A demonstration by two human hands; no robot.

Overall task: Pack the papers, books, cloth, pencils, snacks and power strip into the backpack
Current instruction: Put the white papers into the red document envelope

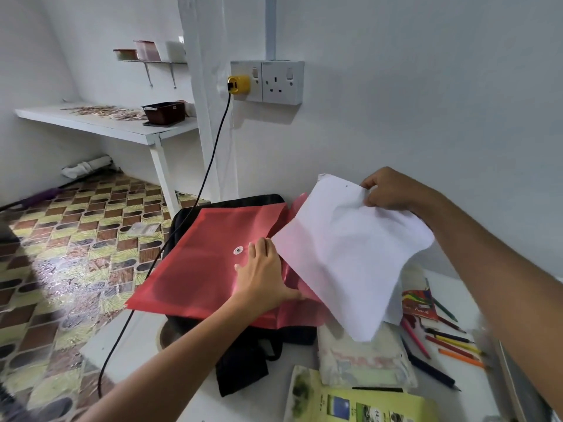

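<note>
A red plastic envelope folder lies on top of the black backpack on the white table. My left hand grips the folder's open right edge beside its white button. My right hand pinches the top corner of white papers, whose lower end sits at the folder's mouth. Coloured pencils and their red box lie to the right. A white cloth lies below the papers, and a green book lies at the front edge.
A black cable runs from a yellow plug in the wall socket down past the backpack's left side. A white shelf table holds a dark tray at the back left. Patterned floor lies to the left.
</note>
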